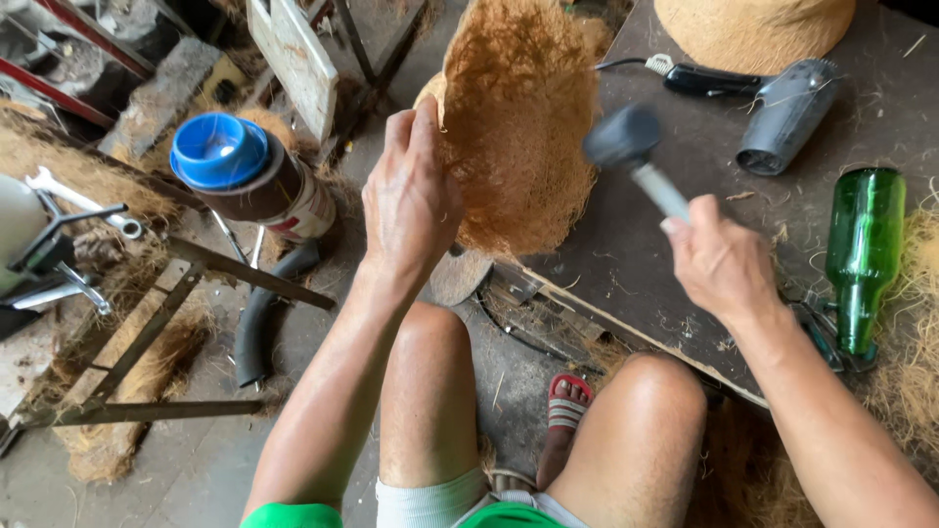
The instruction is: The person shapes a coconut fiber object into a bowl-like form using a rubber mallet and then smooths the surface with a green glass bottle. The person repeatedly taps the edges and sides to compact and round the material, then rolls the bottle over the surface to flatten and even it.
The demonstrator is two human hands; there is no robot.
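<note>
Fibre bowl (pixel 518 117) held tilted on edge above board (pixel 636 244) edge, over small round stand (pixel 460 276). Left hand (pixel 411 196) grips bowl rim, fingers curled over edge, thumb behind. Right hand (pixel 724 264) closed round mallet (pixel 636 156) handle, dark head raised just beside bowl. Hair dryer (pixel 787 115) and green bottle (pixel 863 256) lie on board right. Blue-lidded jar (pixel 249 176) left of bowl.

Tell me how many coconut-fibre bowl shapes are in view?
2. One fibre bowl is held at its rim by the left hand; the second fibre bowl lies on the board at the top edge. Others may be hidden.
</note>
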